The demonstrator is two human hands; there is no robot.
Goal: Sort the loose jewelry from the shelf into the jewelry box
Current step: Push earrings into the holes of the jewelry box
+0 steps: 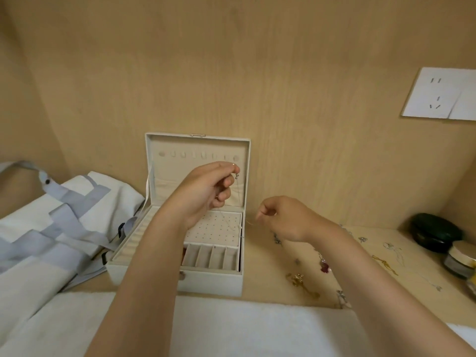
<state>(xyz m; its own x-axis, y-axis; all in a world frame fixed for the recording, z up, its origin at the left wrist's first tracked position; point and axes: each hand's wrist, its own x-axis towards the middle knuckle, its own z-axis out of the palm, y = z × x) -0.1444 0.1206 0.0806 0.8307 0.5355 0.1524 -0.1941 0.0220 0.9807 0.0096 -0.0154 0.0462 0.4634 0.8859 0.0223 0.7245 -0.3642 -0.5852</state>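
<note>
A white jewelry box (pixel 211 282) stands open on the wooden shelf, its lid (pixel 164 166) leaning against the back wall. My left hand (pixel 208 189) is raised in front of the lid and pinches the clasp end of a thin silver chain (pixel 233 222), which hangs down over the box's perforated earring pad. My right hand (pixel 283 217) hovers just right of the box and pinches the chain's other end. Loose jewelry lies on the shelf to the right: a gold piece (pixel 298 279), a red pendant (pixel 325 266), a gold chain (pixel 385 264) and silver pieces (pixel 363 239).
A white and grey-blue bag (pixel 51 228) lies left of the box. A dark oval case (pixel 435 235) and a small gold-lidded jar (pixel 462 258) stand at the far right. A white towel (pixel 244 328) covers the front edge. A wall socket (pixel 438 94) sits on the back panel.
</note>
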